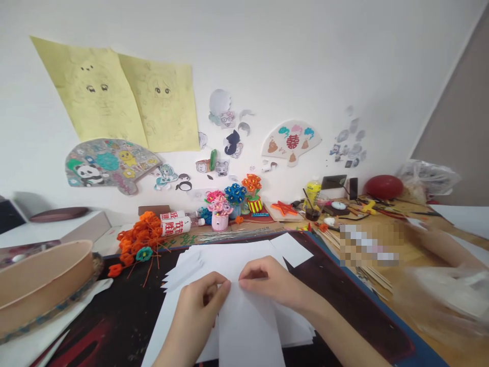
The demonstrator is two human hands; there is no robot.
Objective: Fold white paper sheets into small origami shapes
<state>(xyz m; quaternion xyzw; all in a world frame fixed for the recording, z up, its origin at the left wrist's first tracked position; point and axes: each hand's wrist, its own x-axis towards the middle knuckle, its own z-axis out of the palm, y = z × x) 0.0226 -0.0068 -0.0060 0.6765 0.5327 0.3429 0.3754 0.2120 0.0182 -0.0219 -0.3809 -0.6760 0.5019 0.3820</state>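
My left hand (200, 306) and my right hand (269, 280) meet at the top edge of a narrow white sheet of paper (248, 331). Both pinch that edge with curled fingers. The sheet lies on a fanned stack of white paper (229, 257) spread over a dark mat (126, 316). A smaller white piece (292, 248) rests just beyond my right hand.
Orange crafted flowers (139, 237), glue bottles (175, 225) and small flower pots (229, 204) stand at the back. A tan round box (42, 278) sits left. Another person's blurred arm (439, 244) reaches over sticks and tools at right. Drawings and paper fans hang on the wall.
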